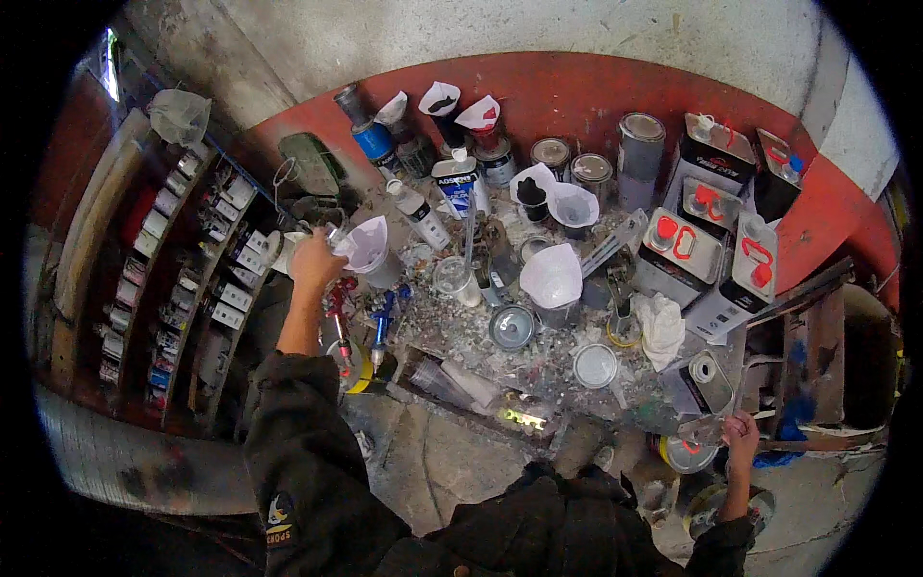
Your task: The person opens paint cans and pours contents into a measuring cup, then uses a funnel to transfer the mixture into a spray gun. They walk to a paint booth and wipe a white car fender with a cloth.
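My left hand reaches over the left end of the bench, its fingers closed. A shiny clear piece shows at the fingertips, too small to name. Just right of that hand stands a plastic cup with a white paper strainer in it. Two spray guns, one red and one blue, hang at the bench's front edge below the hand. Out at the right, beyond the bench's corner, my right hand pinches a see-through plastic thing, whose shape is unclear.
Several solvent cans with red caps crowd the right of the littered bench. More strainers, cups and tins line its back. A shelf rack of small cans stands left. A round tin sits under my right hand.
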Demonstrator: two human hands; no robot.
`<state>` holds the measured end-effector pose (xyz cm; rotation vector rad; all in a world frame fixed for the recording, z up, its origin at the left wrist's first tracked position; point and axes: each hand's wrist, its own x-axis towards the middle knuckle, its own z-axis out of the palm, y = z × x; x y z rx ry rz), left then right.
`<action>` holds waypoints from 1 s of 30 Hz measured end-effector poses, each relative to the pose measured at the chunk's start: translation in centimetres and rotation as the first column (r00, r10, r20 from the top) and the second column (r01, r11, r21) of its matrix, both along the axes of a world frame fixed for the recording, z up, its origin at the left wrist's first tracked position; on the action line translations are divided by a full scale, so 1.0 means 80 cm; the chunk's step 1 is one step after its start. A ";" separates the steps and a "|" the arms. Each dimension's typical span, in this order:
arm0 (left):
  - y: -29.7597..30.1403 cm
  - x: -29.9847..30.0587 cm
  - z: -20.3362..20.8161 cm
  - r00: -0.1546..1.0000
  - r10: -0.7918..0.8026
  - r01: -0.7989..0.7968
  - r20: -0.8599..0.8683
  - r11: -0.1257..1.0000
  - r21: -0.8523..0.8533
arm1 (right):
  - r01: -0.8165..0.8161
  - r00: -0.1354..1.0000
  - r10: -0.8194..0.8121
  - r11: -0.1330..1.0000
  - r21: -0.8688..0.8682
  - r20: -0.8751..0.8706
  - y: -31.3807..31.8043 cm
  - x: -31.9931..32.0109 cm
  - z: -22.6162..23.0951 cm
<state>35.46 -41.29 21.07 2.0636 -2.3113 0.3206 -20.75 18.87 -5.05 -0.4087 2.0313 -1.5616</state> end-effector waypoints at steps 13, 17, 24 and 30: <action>0.044 0.043 -0.091 -0.309 0.015 0.180 -0.951 0.983 -0.043 | 0.050 0.998 -0.052 0.996 -0.070 -0.030 -0.044 -0.056 0.101; 0.151 -0.029 -0.145 -0.369 0.067 0.289 -0.927 0.956 -0.046 | -0.061 0.880 0.054 0.998 0.001 -0.472 -0.113 -0.106 0.193; 0.373 -0.186 -0.205 -0.109 0.378 0.653 -0.919 0.725 0.220 | -0.200 0.493 0.372 0.928 0.314 -0.786 -0.263 -0.121 0.274; 0.451 -0.229 -0.222 -0.060 0.427 0.771 -0.902 0.594 0.230 | -0.111 0.454 0.595 0.776 0.620 -0.663 -0.294 -0.137 0.278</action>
